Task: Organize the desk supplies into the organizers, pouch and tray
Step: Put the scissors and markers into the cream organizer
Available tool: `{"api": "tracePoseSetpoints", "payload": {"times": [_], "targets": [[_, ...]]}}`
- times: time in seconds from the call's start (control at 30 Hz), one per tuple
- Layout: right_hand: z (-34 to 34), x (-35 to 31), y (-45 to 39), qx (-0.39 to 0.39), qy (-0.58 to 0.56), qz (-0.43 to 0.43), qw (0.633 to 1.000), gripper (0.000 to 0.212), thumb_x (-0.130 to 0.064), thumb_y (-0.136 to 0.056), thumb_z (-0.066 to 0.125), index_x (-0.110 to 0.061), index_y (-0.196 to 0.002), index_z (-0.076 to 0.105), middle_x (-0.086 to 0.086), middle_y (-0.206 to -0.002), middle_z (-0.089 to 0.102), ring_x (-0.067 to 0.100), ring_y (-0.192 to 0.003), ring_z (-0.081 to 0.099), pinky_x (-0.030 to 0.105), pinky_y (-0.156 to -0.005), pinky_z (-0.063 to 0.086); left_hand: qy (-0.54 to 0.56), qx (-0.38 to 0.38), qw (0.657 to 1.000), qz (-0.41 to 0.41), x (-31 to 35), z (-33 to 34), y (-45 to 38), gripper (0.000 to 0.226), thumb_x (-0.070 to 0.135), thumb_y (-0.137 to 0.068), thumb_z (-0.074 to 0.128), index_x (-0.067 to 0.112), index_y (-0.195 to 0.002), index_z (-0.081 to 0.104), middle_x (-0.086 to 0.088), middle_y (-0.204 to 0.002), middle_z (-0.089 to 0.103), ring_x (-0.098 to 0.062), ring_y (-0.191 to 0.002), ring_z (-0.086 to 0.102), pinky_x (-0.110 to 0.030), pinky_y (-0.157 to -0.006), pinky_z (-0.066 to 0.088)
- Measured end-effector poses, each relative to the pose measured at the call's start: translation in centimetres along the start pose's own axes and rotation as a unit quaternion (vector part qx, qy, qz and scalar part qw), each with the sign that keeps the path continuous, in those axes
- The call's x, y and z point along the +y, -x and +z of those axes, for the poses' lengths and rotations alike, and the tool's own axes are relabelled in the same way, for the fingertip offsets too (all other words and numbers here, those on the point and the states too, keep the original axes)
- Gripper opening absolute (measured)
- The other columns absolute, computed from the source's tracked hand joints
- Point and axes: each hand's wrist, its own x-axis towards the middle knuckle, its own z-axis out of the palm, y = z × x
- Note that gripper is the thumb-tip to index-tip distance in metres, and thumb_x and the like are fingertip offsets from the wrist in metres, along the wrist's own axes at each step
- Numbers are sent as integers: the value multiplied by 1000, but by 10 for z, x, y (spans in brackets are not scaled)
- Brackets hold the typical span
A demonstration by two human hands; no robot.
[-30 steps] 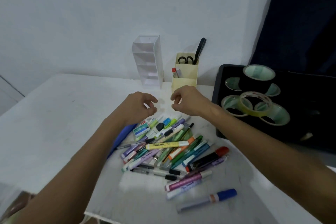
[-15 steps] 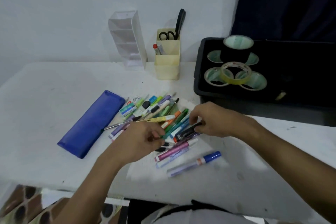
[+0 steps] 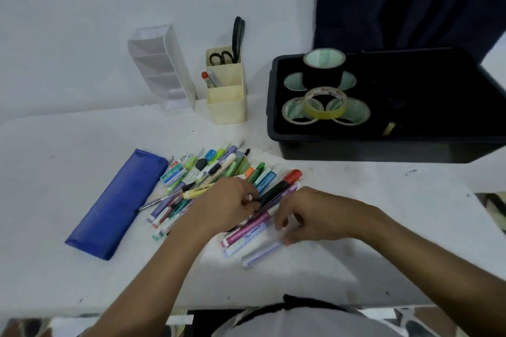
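Observation:
A heap of markers, pens and highlighters (image 3: pixel 219 172) lies on the white desk (image 3: pixel 356 227). My left hand (image 3: pixel 224 206) is curled over the heap's near side, its fingertips pinching the end of a black marker with a red cap (image 3: pixel 276 190). My right hand (image 3: pixel 317 217) reaches down just to the right, fingers curled on a pink marker (image 3: pixel 246 230) and a lavender marker (image 3: pixel 260 254), whose far end it hides. A blue pouch (image 3: pixel 117 205) lies shut to the left.
A clear tiered organizer (image 3: pixel 164 68) and a cream organizer (image 3: pixel 227 101) holding scissors (image 3: pixel 227 55) stand against the wall. A black tray (image 3: pixel 356 145) with several tape rolls (image 3: pixel 324 101) sits at the back right. A green staple box (image 3: pixel 174 175) lies by the pouch.
Both hands came down from above the heap onto its near side. The black marker passed from my right hand's grip to my left fingertips, and my right hand moved onto the purple markers.

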Motion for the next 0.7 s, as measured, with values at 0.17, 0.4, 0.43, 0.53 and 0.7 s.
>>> {"api": "tracePoseSetpoints", "payload": {"times": [0.17,0.4,0.43,0.53,0.7], "targets": [[17,-6,-11,-17,12,-52,998,20,-22,-83,72,-16,-102,72,-11,-91,61,1,-73,50,10,-64,37,-44,-37,998,33,-2,-2,-1,19,30,-85,63,20,-98,72,0,-78,63,-20,-72,59,-32,-65,50],[13,1,-17,3,30,-36,999,26,-19,-87,68,-20,-113,70,-7,-109,64,7,-94,56,21,-82,49,-73,-10,997,20,-1,4,-4,26,32,-79,60,9,-69,59,-8,-69,56,-24,-65,54,-37,-56,47],[11,1,-17,3,32,-27,999,27,-19,-88,67,-20,-115,69,-5,-112,64,9,-98,56,24,-86,50,-68,2,998,11,-1,5,-4,27,33,-78,60,8,-69,59,-8,-69,54,-23,-65,53,-39,-57,48],[7,3,-16,14,35,-5,999,29,-20,-90,64,-21,-118,67,-3,-114,64,13,-103,57,28,-90,49,-44,51,998,-6,1,1,-4,23,32,-80,58,10,-80,62,-3,-77,55,-18,-72,52,-36,-64,46],[-15,2,-16,57,24,15,998,18,-25,-91,63,-24,-108,68,-5,-103,66,10,-89,59,30,-82,52,99,163,981,-32,0,-29,2,7,23,-88,59,19,-92,62,2,-65,64,-7,-48,49,-21,-50,42]]}}
